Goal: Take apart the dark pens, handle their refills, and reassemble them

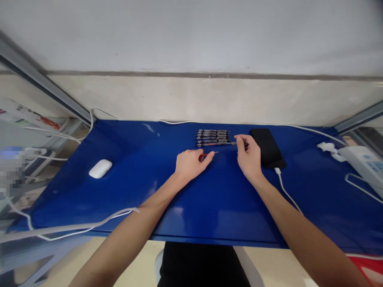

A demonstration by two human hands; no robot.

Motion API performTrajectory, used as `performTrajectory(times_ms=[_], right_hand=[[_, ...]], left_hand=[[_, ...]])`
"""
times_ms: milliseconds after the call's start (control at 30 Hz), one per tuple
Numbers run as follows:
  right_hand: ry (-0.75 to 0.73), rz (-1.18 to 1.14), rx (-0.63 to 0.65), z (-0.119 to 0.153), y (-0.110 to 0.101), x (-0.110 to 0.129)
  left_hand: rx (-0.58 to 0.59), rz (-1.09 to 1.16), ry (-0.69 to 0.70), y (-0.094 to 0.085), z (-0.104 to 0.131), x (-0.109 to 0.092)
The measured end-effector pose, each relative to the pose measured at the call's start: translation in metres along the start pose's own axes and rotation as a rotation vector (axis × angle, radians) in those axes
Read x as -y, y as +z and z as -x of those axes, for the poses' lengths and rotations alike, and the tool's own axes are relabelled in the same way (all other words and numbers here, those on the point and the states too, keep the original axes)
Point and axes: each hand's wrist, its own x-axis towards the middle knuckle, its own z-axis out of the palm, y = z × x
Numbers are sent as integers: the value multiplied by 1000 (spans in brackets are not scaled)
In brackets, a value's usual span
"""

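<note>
My left hand (190,164) is closed on a thin red pen refill (206,154), its fine tip pointing right past the thumb. A short gap to the right, my right hand (250,158) is closed in a pinch. From its fingers a slim grey and dark pen part (233,143) sticks out to the left; the fingers hide most of it. Just beyond both hands, several dark clear-barrelled pens (213,137) lie side by side in a row, pointing left and right. The right fingertips are close to the right end of that row.
A black phone (267,147) with a white charging cable (287,190) lies right of my right hand. A white earbud case (101,169) sits on the blue table (143,159) at left. White cables run along the wall and across the front left. A white power strip (363,163) stands at right.
</note>
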Motion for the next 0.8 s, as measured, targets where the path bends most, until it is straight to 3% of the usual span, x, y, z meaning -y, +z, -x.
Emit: performTrajectory(times_ms=[233, 500, 800], right_hand=[[-132, 214, 23, -5, 2, -17], [-151, 298, 113, -3, 2, -12], [-180, 255, 5, -7, -3, -13]], left_hand=[[9, -9, 1, 0, 0, 0], [13, -14, 13, 0, 0, 0], [27, -15, 11, 0, 1, 0]])
